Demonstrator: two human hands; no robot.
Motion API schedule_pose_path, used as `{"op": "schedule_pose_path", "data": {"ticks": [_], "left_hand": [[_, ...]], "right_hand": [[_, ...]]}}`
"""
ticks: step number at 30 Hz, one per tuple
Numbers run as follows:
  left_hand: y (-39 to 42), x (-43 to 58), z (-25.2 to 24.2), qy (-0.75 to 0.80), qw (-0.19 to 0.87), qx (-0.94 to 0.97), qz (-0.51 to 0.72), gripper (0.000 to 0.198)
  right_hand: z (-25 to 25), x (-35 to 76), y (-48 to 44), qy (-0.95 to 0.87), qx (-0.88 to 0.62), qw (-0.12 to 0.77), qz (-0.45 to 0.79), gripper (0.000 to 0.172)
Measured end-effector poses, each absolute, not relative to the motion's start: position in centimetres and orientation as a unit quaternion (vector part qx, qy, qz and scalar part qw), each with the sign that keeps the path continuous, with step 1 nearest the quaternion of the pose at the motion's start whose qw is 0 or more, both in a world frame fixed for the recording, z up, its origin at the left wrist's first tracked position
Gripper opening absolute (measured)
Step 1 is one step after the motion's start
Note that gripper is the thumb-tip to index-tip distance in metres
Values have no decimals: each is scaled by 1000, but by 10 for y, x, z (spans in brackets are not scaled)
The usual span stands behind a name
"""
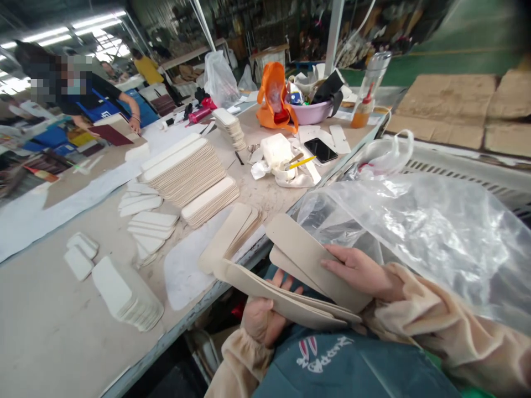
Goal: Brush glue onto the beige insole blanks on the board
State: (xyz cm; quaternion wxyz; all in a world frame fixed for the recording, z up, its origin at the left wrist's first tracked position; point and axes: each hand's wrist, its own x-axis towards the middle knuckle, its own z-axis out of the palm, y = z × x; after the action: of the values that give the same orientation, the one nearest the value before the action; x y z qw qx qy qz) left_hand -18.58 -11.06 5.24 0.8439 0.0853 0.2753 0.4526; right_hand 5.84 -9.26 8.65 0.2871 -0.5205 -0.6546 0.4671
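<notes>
My left hand (265,318) is closed round a small stack of long beige panels with rounded ends (286,304), held over my lap by the table edge. In my right hand (359,271) are a few more panels of the same kind (305,257), gripped at their right side and slightly fanned. The near ends of both bunches meet above my apron (332,359). A loose pile of matching panels (230,235) lies at the table edge, just beyond my left hand. What my right fingers do beneath the panels is hidden.
On the table (37,326) stand a tall panel stack (185,171) and a smaller stack (126,293). Farther back are a phone (321,149), an orange bag (271,94) and a bottle (365,105). Clear plastic (435,221) covers a crate at right. A co-worker (99,105) stands across.
</notes>
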Motion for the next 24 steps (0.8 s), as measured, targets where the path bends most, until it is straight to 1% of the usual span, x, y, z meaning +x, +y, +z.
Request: {"op": "schedule_pose_path", "data": {"ticks": [3, 7, 10, 13, 16, 20, 24], "left_hand": [[-110, -181, 59, 284, 843, 98, 446, 21], [-111, -180, 63, 304, 836, 120, 441, 21], [-112, -183, 62, 303, 840, 124, 432, 21], [-112, -184, 61, 296, 834, 142, 443, 22], [-111, -185, 58, 283, 837, 158, 440, 24], [-109, -186, 54, 270, 857, 133, 417, 24], [-108, -186, 55, 281, 855, 110, 421, 28]], "right_hand": [[92, 42, -88, -681, -505, 282, 450, 46], [99, 24, -92, -683, -422, 269, 533, 55], [103, 18, -96, -661, -381, 255, 594, 71], [108, 16, -97, -654, -371, 249, 611, 82], [111, 16, -96, -660, -369, 239, 609, 81], [108, 15, -96, -677, -401, 240, 569, 72], [104, 15, -98, -676, -417, 244, 556, 65]]}}
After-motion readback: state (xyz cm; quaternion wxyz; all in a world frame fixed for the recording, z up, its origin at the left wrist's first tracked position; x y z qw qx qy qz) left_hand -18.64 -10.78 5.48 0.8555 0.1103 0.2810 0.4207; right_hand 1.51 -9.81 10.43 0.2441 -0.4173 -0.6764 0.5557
